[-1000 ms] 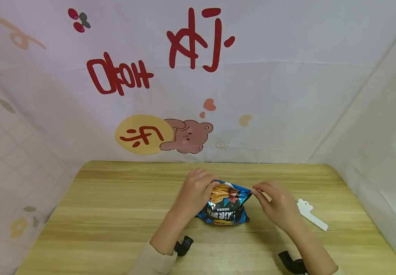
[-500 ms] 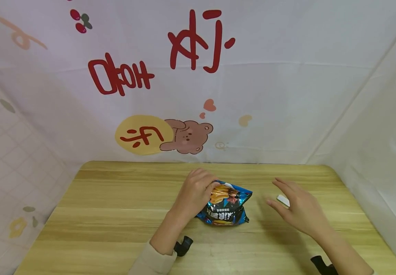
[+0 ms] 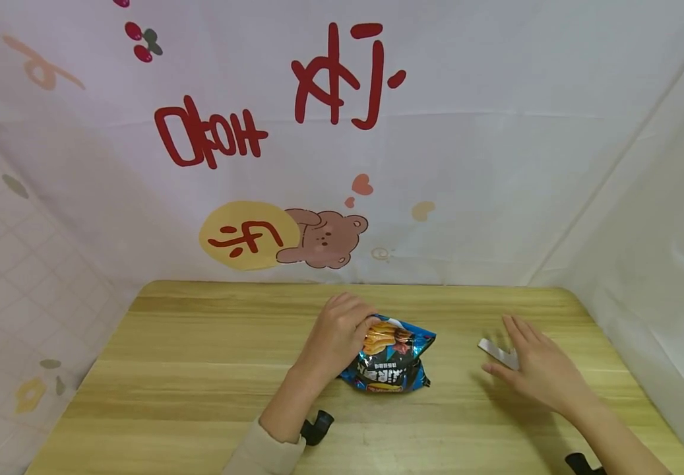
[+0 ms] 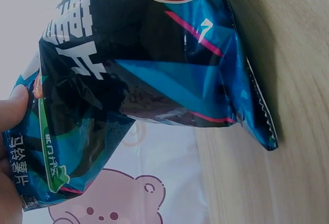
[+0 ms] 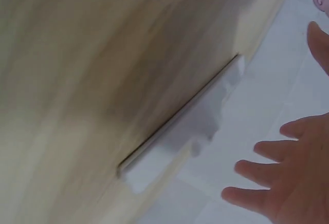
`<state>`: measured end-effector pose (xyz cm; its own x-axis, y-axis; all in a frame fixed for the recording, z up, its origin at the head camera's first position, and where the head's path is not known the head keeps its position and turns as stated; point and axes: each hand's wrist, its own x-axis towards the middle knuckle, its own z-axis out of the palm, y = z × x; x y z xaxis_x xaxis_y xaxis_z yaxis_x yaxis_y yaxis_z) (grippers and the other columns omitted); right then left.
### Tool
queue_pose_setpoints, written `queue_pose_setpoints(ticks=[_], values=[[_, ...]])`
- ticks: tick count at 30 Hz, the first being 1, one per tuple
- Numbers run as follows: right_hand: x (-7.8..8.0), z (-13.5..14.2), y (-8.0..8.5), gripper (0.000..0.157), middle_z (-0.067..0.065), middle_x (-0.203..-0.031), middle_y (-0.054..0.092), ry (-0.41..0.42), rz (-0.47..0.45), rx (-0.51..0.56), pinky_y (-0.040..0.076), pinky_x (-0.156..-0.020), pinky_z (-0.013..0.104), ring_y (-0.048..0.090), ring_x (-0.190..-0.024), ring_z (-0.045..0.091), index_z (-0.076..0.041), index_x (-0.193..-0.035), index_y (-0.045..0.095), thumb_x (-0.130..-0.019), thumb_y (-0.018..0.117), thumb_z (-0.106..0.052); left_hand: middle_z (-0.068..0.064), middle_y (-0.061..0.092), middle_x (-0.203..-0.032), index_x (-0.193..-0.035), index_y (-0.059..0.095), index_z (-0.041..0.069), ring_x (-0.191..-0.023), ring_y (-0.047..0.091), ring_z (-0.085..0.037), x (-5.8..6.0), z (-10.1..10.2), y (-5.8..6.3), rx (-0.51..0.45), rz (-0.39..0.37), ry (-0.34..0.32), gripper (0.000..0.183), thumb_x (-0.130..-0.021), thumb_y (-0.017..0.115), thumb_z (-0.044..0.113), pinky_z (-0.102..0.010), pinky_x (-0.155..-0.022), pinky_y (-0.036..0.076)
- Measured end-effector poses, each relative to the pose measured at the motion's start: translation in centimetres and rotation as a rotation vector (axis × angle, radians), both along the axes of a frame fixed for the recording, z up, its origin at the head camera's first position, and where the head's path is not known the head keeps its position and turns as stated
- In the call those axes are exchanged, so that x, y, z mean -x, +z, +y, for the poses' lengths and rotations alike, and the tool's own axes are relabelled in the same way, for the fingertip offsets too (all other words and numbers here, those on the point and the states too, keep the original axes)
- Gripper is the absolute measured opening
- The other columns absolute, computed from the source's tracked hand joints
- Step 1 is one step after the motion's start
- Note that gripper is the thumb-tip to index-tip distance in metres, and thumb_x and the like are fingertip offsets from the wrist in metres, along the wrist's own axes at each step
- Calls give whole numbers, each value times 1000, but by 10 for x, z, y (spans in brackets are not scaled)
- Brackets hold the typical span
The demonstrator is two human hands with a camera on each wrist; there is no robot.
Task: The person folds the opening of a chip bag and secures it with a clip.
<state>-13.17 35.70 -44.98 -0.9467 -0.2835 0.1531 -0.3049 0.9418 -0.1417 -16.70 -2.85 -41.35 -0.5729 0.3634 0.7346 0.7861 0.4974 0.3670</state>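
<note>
A blue and black chip bag rests on the table, a little right of its middle. My left hand grips the bag's upper left corner. In the left wrist view the thumb presses on the folded-over end of the bag. To the right, my right hand hovers with straight, spread fingers over a white bag clip, partly covering it. The right wrist view shows the clip lying on the table, apart from the fingers.
The wooden table meets a white printed cloth at its back edge, and similar cloth hangs on both sides. A black mount sits at the left wrist, and another black mount at the right.
My right hand has let go of the bag's right corner and moved right to above the white clip, its fingers spreading. The left hand and the bag have stayed in place.
</note>
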Motion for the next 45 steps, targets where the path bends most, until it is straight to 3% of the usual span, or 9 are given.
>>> queue_pose_setpoints(ticks=[6,11,17,21,25,29,33,40,45], values=[[0,14,-6,110,44,-149,41,-69,-126,-20,44,-97,74,46,-129,65,18,-152,34,-90,73,-64,-1,76,-90,-95,79,6,-89,68,-19,-1,0,-1,4,-16,10,8,-89,83,5,-34,-86,56],[-1,20,-8,104,44,-140,49,-109,-213,25,53,-83,68,59,-118,59,19,-148,38,-93,71,-62,-1,76,-90,-95,79,6,-89,68,-19,-1,0,-2,3,-32,10,7,-89,83,4,-35,-87,56],[0,27,-16,65,31,-122,66,-83,-165,19,57,-66,55,68,-97,40,12,-129,60,-92,81,-38,-1,75,-90,-96,79,6,-89,67,-19,-2,0,-1,5,-32,8,6,-90,82,5,-35,-87,55],[2,29,-20,37,13,-99,71,-88,-168,24,52,-55,45,63,-78,25,2,-113,67,-92,81,-26,-1,75,-90,-96,80,6,-89,68,-19,-1,0,-2,6,-26,4,7,-90,82,5,-34,-87,55],[2,30,-20,31,5,-87,69,-102,-148,25,46,-52,41,55,-69,18,-1,-109,70,-91,82,-24,-1,75,-90,-96,80,7,-90,68,-19,-1,0,-2,12,-25,7,7,-90,82,4,-34,-88,55],[0,28,-18,40,18,-103,75,-100,-88,27,55,-59,52,71,-81,31,3,-116,71,-88,85,-23,-1,75,-90,-96,80,7,-89,68,-19,-1,1,-3,10,-26,10,8,-89,83,5,-34,-87,56],[-3,25,-12,40,25,-114,73,-113,-82,49,57,-68,60,72,-97,45,5,-120,71,-90,82,-19,-1,75,-90,-96,80,7,-89,68,-19,-1,0,-2,8,-29,12,8,-90,83,5,-34,-87,56],[-7,19,-1,39,27,-115,72,-122,-103,69,57,-70,62,70,-100,48,6,-119,72,-90,82,-19,-1,75,-90,-97,80,6,-90,68,-18,-1,-1,-2,6,-41,15,7,-90,82,5,-34,-87,56],[-9,18,2,32,20,-107,74,-142,-116,79,57,-69,60,72,-94,42,3,-110,76,-88,83,-20,-1,76,-89,-96,80,6,-89,68,-18,-2,0,-2,11,-32,15,7,-90,83,5,-33,-86,56]])
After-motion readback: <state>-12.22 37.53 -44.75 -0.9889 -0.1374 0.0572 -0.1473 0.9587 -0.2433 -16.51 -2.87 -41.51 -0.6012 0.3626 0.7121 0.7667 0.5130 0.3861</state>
